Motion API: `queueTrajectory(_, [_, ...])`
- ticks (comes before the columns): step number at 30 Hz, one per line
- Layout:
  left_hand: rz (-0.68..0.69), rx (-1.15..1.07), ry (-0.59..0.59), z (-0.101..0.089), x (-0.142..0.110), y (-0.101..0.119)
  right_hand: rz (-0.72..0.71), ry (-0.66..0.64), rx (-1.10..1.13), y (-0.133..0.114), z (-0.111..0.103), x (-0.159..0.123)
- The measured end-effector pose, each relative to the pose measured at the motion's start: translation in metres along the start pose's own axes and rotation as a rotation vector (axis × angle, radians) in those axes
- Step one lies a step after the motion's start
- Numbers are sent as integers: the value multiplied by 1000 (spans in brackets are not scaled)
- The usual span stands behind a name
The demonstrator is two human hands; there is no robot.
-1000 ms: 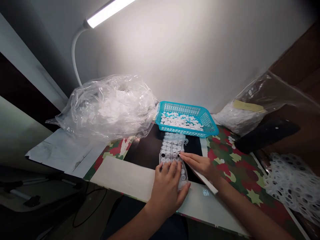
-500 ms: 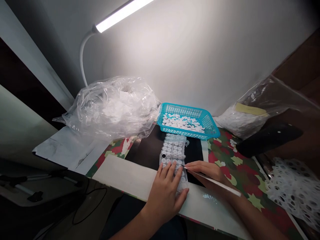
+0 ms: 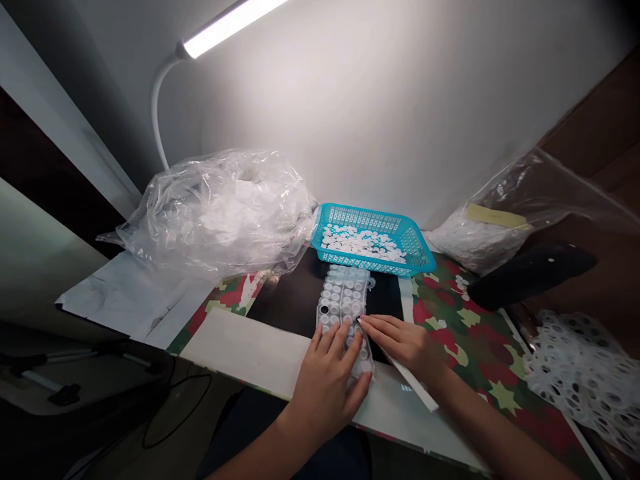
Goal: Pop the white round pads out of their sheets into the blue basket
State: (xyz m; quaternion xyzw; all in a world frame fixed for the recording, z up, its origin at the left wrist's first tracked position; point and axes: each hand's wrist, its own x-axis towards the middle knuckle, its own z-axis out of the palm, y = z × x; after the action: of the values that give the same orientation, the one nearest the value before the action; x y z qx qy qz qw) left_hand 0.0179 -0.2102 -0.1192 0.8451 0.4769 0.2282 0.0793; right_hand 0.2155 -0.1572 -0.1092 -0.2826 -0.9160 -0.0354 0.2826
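Observation:
A translucent plastic sheet point(image 3: 351, 291) with rows of round white pieces runs toward me on a black mat point(image 3: 285, 303). One round spot in its left column shows black. My left hand point(image 3: 325, 383) lies over the near part of the sheet, fingers spread and pressing down, hiding some rows. In a pinch, my right hand point(image 3: 407, 343) holds a slim white stick point(image 3: 414, 385). The stick's dark tip touches or hovers just over the sheet beside my left fingertips; I cannot tell which.
Behind the sheet stands a blue basket point(image 3: 425, 257) holding many small white discs. To its left sits a big clear plastic bag point(image 3: 215, 213). At the right are another bag point(image 3: 475, 237), a black object point(image 3: 530, 275) and a pile of perforated plastic strips point(image 3: 583, 380). A lamp point(image 3: 230, 28) shines above.
My right hand has moved slightly left and up along the sheet. The stick has tilted more steeply, its rear end now nearer me. My left hand stays on the sheet.

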Motion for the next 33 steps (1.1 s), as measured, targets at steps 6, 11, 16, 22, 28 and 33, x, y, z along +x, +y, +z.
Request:
queueTrajectory(6, [-5,-5,-10,2,-3,-1,73,22,79,-2,1,2])
queueTrajectory(11, [16,-21,22,1,-8,0,242,40,328,1,-2,-2])
queueTrajectory(16, [24,-65,65,2,-8,3,188,31,417,1,-8,-2])
queueTrajectory(22, [12,-96,49,4,-8,3,120,8,354,0,-8,-1])
queueTrajectory(28, [32,-105,-10,1,-9,1,-15,-57,215,11,-3,-4])
queueTrajectory(33, [47,-121,-38,0,-9,2,44,-16,195,10,1,-5])
